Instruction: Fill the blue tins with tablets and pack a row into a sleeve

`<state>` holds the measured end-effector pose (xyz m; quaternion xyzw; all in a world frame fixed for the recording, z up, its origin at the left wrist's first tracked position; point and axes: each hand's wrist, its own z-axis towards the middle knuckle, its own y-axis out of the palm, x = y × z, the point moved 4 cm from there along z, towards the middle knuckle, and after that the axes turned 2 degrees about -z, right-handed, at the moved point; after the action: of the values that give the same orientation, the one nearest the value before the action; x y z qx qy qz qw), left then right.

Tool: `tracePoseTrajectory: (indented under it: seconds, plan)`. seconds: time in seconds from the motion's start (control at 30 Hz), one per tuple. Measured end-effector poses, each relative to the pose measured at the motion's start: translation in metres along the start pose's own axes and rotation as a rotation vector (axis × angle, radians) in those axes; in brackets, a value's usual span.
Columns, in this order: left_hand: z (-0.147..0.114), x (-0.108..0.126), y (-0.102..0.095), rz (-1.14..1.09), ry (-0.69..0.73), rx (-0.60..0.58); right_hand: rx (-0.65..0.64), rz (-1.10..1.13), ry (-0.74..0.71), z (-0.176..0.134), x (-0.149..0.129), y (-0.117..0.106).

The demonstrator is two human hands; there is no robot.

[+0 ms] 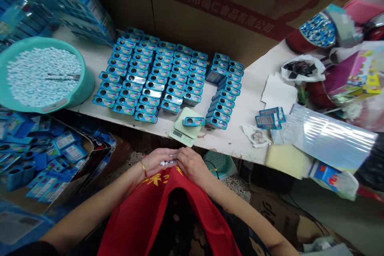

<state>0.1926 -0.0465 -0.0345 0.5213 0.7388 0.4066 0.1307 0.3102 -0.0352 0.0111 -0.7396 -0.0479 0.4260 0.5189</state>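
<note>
My left hand (156, 163) is cupped palm up in front of the red apron (168, 192), with several small white candies (168, 163) lying in it. My right hand (192, 165) meets its fingertips, fingers curled inward over the candies; what sits between those fingers is hidden. Just beyond both hands, a small blue box (194, 121) rests on a pale green kitchen scale (183, 134) at the table's front edge. Rows of similar blue boxes (150, 76), each with a dark round hole on top, stand upright behind it. A second, narrower group (223, 100) stands to the right.
A turquoise basin (85, 84) full of white candies (42, 76) stands at the left. Below it, a carton holds jumbled blue boxes (64, 144). A large cardboard box (210, 20) backs the table (252, 88). Bags, paper and a shiny sheet (333, 136) lie at the right.
</note>
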Motion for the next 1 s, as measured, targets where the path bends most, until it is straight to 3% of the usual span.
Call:
tracePoseTrajectory:
  seconds: [0.13,0.23,0.3,0.4,0.57,0.67,0.77,0.83,0.9,1.0]
  plan:
    - [0.0,0.002,-0.005,-0.037,0.006,0.113,0.111,0.02,-0.002,0.004,0.012,-0.015]
    - [-0.002,0.004,-0.012,-0.095,0.011,0.206,0.242,-0.148,0.132,0.017,0.048,-0.035]
    - [-0.005,0.005,-0.018,-0.128,0.022,0.249,0.235,-0.281,0.228,0.029,0.075,-0.044]
    - [-0.012,0.007,-0.032,-0.155,0.056,0.32,0.145,-0.356,0.233,0.045,0.095,-0.045]
    - [-0.023,0.015,-0.051,-0.19,0.131,0.39,0.129,-0.359,0.118,0.075,0.064,-0.025]
    - [-0.021,0.023,-0.053,-0.222,0.148,0.351,0.164,-0.339,0.129,0.11,0.048,-0.008]
    - [-0.015,0.032,-0.052,-0.223,0.151,0.308,0.179,-0.339,0.157,0.135,0.05,0.001]
    - [-0.013,0.037,-0.054,-0.206,0.155,0.296,0.201,-0.343,0.129,0.128,0.058,-0.004]
    - [-0.008,0.04,-0.056,-0.187,0.149,0.291,0.277,-0.355,0.159,0.1,0.073,-0.018]
    - [0.008,0.042,-0.061,-0.12,0.134,0.326,0.425,-0.407,0.381,0.035,0.104,-0.046]
